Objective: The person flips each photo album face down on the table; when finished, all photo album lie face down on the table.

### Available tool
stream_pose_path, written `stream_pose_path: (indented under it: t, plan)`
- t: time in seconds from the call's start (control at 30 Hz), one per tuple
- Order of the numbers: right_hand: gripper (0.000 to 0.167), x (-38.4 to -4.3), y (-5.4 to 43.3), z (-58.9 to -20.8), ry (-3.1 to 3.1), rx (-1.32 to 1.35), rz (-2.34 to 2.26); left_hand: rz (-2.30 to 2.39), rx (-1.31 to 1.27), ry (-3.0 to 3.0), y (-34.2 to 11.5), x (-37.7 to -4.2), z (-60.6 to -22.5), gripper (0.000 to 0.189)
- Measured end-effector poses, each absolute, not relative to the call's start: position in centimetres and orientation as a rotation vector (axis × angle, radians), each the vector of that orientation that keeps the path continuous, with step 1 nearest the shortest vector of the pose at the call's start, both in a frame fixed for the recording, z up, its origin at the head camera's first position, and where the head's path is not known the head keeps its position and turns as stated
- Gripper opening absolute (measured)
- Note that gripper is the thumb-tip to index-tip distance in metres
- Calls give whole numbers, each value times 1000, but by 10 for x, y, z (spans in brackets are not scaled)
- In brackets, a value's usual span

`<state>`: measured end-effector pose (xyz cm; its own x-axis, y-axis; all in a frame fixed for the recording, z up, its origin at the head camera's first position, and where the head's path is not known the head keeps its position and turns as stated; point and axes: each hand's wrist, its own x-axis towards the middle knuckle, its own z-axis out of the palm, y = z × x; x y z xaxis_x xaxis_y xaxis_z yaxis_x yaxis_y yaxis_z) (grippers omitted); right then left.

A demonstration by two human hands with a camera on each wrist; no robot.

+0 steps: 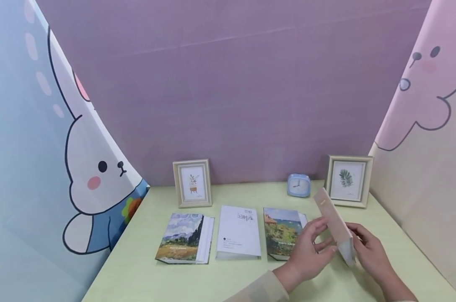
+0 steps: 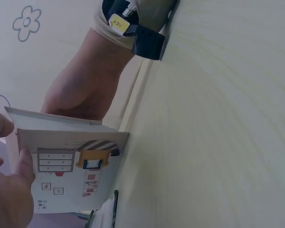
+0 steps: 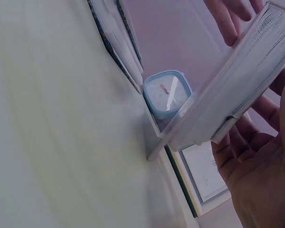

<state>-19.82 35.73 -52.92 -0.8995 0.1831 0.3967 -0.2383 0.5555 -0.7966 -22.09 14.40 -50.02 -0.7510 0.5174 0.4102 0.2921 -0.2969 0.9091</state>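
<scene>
A photo album [image 1: 334, 224] with a pale spine stands tilted on its edge at the table's right side, between both hands. My left hand [image 1: 310, 251] grips it from the left, fingers and thumb at the spine and near cover. From the other side my right hand [image 1: 369, 251] holds the far cover. The left wrist view shows the cover [image 2: 71, 183] printed with a drawer cabinet and an orange-and-black figure. In the right wrist view the page edges [image 3: 242, 76] show, with the right fingers [image 3: 247, 137] against the cover.
Left of the hands lie a landscape-painting album [image 1: 282, 230], a white album [image 1: 238, 233] and another painted album [image 1: 180, 239]. Behind them stand a framed plant print [image 1: 192, 183], a blue clock [image 1: 299, 185] and a framed leaf print [image 1: 348, 181]. Fabric walls surround the green table [image 1: 130, 268].
</scene>
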Motion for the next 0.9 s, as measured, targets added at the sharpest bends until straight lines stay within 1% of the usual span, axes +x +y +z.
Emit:
stream_pose_path:
  t: [0.17, 0.27, 0.37, 0.57, 0.73, 0.9]
  plan:
    - [30, -196, 360, -529, -2339, 107, 1348, 2205, 971, 1663, 144, -218, -502, 58]
    - [33, -193, 361, -529, -2347, 126, 1388, 2211, 939, 1621, 144, -217, -502, 61]
    - [40, -190, 363, -529, -2380, 110, 1437, 2201, 922, 1592, 144, -217, -502, 64]
    - [52, -186, 368, -530, -2414, 78, 1553, 2087, 899, 1680, 144, -216, -505, 63]
    - [54, -187, 370, -530, -2392, 71, 1565, 1930, 888, 1748, 143, -218, -507, 64]
    - [47, -188, 370, -525, -2310, 68, 1537, 1802, 854, 1796, 144, -222, -510, 63]
